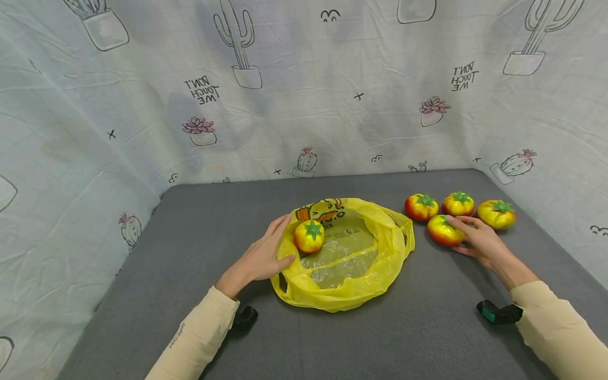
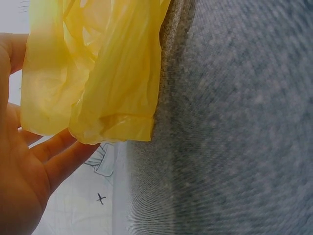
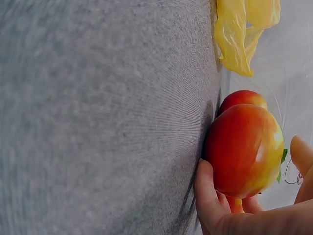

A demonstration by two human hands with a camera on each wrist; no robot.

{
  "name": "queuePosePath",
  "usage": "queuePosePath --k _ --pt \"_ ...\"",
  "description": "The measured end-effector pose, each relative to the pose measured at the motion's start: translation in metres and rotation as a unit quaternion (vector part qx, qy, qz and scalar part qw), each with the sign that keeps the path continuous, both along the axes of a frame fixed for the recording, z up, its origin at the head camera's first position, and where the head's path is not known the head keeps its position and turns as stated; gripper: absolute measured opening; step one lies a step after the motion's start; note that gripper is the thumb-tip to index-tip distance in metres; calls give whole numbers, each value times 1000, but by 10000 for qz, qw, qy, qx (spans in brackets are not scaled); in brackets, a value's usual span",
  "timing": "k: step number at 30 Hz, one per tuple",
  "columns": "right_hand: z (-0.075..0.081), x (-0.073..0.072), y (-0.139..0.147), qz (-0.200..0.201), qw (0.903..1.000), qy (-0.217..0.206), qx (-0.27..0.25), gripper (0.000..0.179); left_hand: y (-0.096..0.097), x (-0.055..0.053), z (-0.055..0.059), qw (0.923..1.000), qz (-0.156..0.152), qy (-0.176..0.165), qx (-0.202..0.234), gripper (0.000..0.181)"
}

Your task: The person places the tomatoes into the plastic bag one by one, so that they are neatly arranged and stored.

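Note:
A yellow plastic bag (image 1: 347, 298) lies on the table with its mouth spread, its see-through bottom facing up. One red-and-yellow tomato (image 1: 309, 236) with a green leafy top sits inside it, against the left wall. My left hand (image 1: 258, 258) rests against the bag's left side, thumb and fingers spread apart; in the left wrist view the fingers (image 2: 61, 156) run straight behind the plastic (image 2: 117, 73). To the right of the bag, my right hand (image 1: 482, 243) holds another tomato (image 1: 442, 232) low at the table, its fingers around the fruit (image 3: 242, 152).
Behind the right hand stand three more tomatoes: one at the left (image 1: 420, 207), a middle one (image 1: 458, 203) and one at the right (image 1: 496, 214). The grey table (image 1: 361, 343) meets a printed white cloth (image 1: 294, 121) at its back and sides.

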State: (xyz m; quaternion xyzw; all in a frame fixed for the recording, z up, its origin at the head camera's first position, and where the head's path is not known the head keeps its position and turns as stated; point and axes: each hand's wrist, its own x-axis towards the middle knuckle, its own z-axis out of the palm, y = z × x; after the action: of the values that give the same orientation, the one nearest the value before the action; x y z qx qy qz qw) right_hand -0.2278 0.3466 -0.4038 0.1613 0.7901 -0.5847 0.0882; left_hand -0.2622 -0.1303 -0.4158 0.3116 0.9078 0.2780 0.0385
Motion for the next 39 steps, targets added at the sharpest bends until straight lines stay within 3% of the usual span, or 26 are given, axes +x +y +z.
queuePosePath --k 15,33,39 --pt "-3 0 -3 88 9999 34 74 96 1 1 2 10000 19 -16 5 84" --pt "-6 2 -3 545 9984 109 58 91 1 1 0 10000 -22 0 26 84" --pt "-7 1 -2 491 9987 95 49 91 1 0 0 10000 -5 -11 21 84"
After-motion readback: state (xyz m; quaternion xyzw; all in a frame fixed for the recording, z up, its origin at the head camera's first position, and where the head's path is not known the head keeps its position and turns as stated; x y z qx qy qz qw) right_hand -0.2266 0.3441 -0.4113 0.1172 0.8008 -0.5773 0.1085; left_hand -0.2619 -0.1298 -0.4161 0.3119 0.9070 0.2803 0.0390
